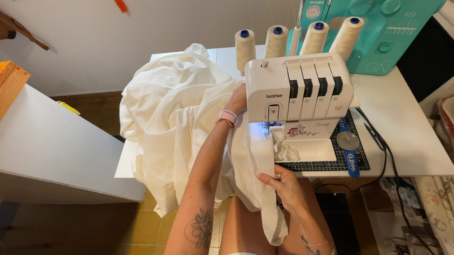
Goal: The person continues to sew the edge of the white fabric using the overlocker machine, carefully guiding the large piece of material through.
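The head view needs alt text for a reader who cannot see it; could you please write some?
A person feeds white fabric through a white overlock machine on a white table, left hand beside the machine, right hand gripping the fabric's edge at the table's front. Four cream thread cones stand behind, beside a teal sewing machine.

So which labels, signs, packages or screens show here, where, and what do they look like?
Dark logo mark: front of the white overlock machine, small, horizontal.
Round white badge: upper left of the teal sewing machine.
Pale stitch chart: teal machine's front, rectangular.
Blue tool's white marking: on the cutting mat.
No screens or packages.
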